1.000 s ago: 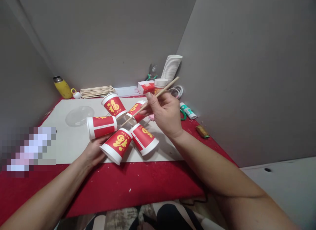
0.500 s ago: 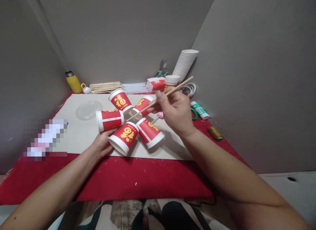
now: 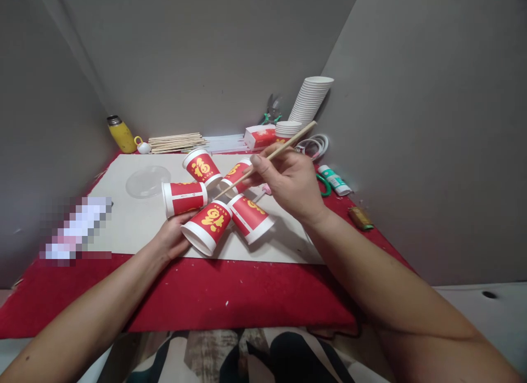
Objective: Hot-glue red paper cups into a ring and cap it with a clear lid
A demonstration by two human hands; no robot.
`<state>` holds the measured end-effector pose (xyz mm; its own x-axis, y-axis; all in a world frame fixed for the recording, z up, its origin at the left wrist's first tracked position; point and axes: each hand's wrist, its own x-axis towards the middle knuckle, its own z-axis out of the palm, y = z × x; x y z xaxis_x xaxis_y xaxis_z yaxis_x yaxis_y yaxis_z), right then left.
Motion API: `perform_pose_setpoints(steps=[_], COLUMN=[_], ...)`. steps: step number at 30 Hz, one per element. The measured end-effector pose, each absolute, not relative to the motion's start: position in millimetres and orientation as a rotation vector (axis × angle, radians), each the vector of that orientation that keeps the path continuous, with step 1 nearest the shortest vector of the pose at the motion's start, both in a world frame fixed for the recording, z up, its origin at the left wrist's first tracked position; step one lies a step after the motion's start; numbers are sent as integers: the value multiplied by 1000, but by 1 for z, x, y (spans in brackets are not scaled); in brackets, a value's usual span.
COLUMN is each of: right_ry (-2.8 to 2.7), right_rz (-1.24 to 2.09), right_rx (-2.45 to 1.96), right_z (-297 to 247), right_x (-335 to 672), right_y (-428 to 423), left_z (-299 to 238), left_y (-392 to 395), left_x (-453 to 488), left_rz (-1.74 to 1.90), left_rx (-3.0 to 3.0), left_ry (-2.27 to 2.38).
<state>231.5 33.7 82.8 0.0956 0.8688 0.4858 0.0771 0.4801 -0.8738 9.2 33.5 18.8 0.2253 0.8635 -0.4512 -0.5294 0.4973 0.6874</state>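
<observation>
Several red paper cups (image 3: 209,221) with white rims and yellow characters form a ring, their bases facing the middle and mouths outward. My left hand (image 3: 175,237) reaches under the ring at its lower left and supports it; most of its fingers are hidden behind the cups. In my right hand (image 3: 288,177) a wooden chopstick (image 3: 284,147) is pinched between thumb and fingers. Its thin tip points down-left into the gap at the ring's centre. Whether the tip touches a cup I cannot tell. A pink-topped stick (image 3: 266,190) shows behind the lower right cup.
A pale board (image 3: 111,229) covers much of the red tabletop (image 3: 247,295), with a clear round lid (image 3: 148,182) on it. Along the back are a yellow bottle (image 3: 121,135), loose chopsticks (image 3: 177,143), a red-white box (image 3: 260,137) and stacked cups (image 3: 310,100). A green-white tube (image 3: 333,180) lies right.
My right hand has shifted slightly left with the chopstick, whose upper end has moved left and up. The cup ring and my left hand look nearly unchanged.
</observation>
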Motion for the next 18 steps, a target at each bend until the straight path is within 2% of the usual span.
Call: perform_pose_setpoints(steps=[6, 13, 18], right_ry=[-1536, -1742, -1673], right_rz=[698, 354, 391], right_rx=[-951, -966, -978], right_z=[85, 86, 85], right_x=[229, 230, 230], right_y=[28, 24, 22], left_z=[19, 24, 25], left_y=[29, 25, 23], left_x=[10, 13, 11], left_rz=[1077, 1049, 1034], left_rx=[565, 647, 630], left_ry=[794, 723, 750])
